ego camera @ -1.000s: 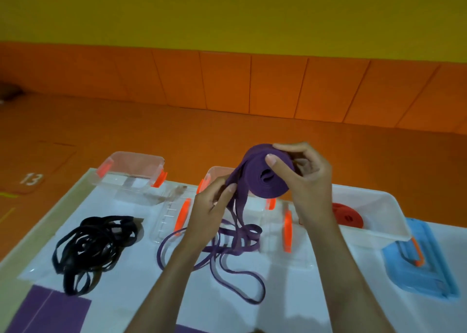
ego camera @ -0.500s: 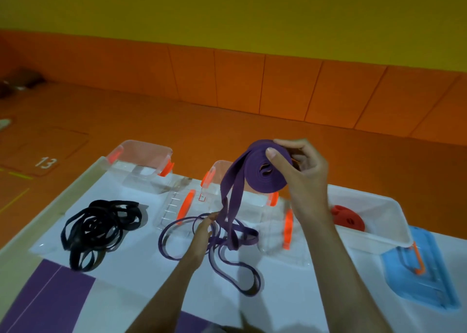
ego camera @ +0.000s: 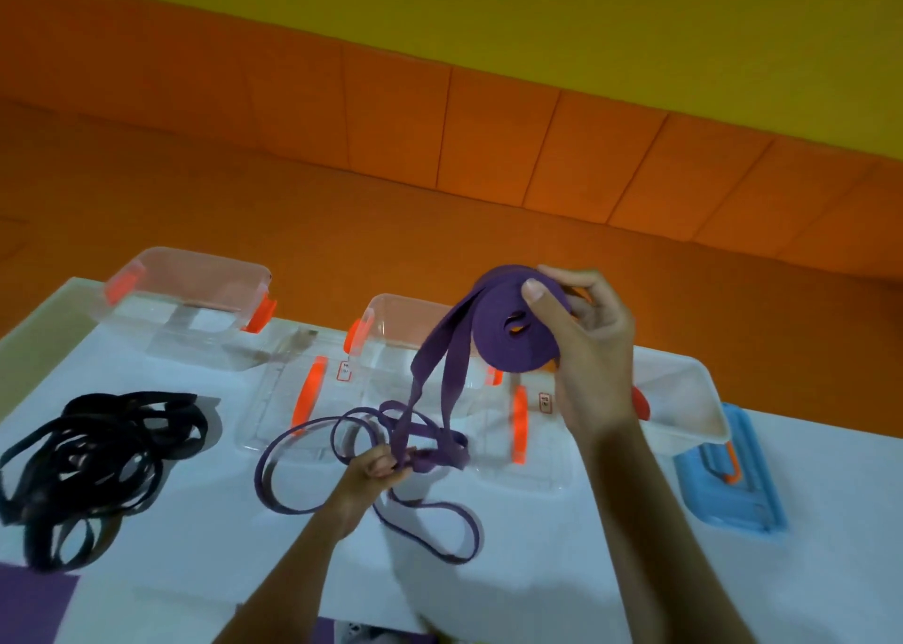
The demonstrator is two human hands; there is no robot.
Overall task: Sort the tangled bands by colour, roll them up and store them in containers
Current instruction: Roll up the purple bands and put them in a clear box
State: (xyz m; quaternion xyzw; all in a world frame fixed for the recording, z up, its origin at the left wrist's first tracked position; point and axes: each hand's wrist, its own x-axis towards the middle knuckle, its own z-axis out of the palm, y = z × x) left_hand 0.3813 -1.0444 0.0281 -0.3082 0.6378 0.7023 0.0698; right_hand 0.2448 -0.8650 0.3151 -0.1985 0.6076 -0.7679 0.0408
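your right hand (ego camera: 589,355) grips the purple roll (ego camera: 508,345), raised over the desk's (ego camera: 205,560) far edge, thumb on its face, fingers curled behind. your left hand (ego camera: 374,470) pinches the purple tail (ego camera: 419,384) low at mid-desk, with loose loops lying around it. black bands (ego camera: 97,453) are piled near the left edge. one clear container (ego camera: 190,292) sits at the far-left corner, another (ego camera: 391,318) behind the roll. red roll (ego camera: 641,405) lies in the white tub (ego camera: 698,399), far right, with a blue lid (ego camera: 733,502) beside it.

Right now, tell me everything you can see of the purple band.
The purple band is a flat, matte, rubbery-looking strap. Part is wound into a roll held in the air by the right hand; two strands hang from it to the left hand, which pinches them above the table, where the rest lies in loose tangled loops.
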